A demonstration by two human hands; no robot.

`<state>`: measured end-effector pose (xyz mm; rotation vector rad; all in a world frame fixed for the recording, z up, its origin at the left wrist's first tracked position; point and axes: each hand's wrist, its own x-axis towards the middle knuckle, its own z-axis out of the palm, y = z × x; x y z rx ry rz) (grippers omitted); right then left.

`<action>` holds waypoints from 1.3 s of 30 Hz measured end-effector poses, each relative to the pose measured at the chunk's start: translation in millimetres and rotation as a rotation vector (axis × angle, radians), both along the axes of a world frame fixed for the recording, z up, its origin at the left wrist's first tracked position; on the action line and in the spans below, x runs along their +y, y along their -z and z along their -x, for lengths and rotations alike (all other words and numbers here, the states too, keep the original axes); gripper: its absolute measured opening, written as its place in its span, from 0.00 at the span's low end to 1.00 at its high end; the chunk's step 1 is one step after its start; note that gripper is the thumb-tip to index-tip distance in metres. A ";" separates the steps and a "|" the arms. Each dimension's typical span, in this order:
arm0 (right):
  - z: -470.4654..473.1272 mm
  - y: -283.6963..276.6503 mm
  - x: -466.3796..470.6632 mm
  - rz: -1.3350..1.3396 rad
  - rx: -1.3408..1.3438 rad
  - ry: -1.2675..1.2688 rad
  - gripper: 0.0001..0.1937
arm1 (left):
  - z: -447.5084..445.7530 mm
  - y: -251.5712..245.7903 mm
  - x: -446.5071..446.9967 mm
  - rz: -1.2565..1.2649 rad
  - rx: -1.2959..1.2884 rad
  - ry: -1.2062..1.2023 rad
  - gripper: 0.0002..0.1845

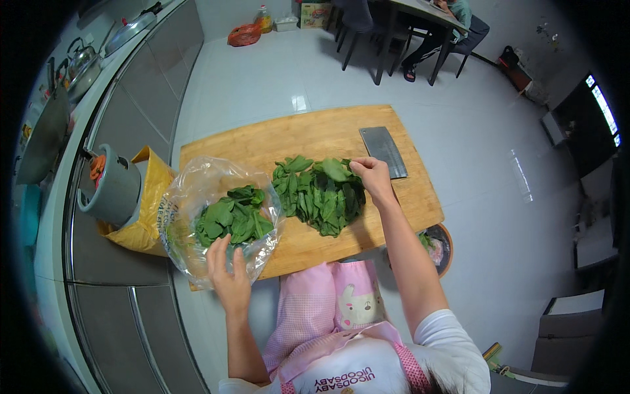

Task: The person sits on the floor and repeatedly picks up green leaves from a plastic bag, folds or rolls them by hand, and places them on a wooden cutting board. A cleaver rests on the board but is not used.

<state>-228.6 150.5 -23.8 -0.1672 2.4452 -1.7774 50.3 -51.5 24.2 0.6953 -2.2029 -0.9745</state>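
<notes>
A pile of dark green leaves (315,197) lies on the wooden board (290,133). My right hand (372,176) is at the pile's upper right, thumb and fingertips pinching the edge of a broad leaf (335,170). Left of the pile, an open transparent plastic bag (189,184) holds more loose leaves (231,216). My left hand (230,273) is at the near rim of this bag, its fingers apart and the tips close to the leaves. Just beyond my right hand, a cleaver's dark blade (384,150) lies flat; its handle is mostly hidden behind my forearm.
Below the board's right edge stands a round bin (446,251) with scraps inside. A grey gas cylinder (113,184) and a yellow bag (152,197) stand left, beside grey cabinets (142,108). At the far table (418,7) a person (443,34) sits on a chair.
</notes>
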 end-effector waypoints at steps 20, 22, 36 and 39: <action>-171.3 -105.9 22.5 0.370 0.002 -0.605 0.04 | -20.9 -20.2 86.0 -1.312 0.140 0.563 0.20; -193.5 -112.8 27.5 0.113 0.372 -0.717 0.06 | -26.7 -21.3 89.9 -1.536 0.147 0.632 0.25; -233.6 -113.2 58.9 0.005 0.651 -0.680 0.12 | -48.7 -31.9 111.5 -1.479 0.120 0.744 0.14; -247.2 -107.7 60.9 0.045 0.421 -0.514 0.12 | -47.5 -28.6 116.3 -1.448 0.167 0.628 0.13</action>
